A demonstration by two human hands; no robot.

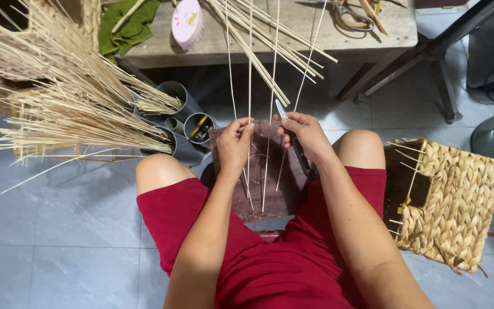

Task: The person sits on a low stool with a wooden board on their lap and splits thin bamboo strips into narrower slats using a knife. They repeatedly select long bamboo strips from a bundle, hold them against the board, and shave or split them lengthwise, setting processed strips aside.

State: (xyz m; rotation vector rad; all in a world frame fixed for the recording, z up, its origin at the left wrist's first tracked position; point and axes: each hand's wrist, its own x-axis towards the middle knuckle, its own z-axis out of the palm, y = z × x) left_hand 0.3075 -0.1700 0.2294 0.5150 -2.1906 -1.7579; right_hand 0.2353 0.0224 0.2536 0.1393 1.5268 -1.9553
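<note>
Now I see my left hand [234,143] pinching a thin reed [250,86] upright over the dark board [270,189] on my lap. My right hand [304,134] grips a small knife [282,110], fingers pressed together, blade beside the reed near the board's far edge.

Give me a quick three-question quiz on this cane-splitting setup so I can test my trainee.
1. True or false: the right hand holds a knife with its blade pointing away from the body.
2. What does the left hand pinch?
A. scissors
B. a thin rattan strip
C. a pink brush
3. What stands on the floor at the person's right side?

Key
1. True.
2. B: the rattan strip runs up from the fingers, over the dark board on the lap.
3. A woven basket, with strip ends sticking out.
</note>
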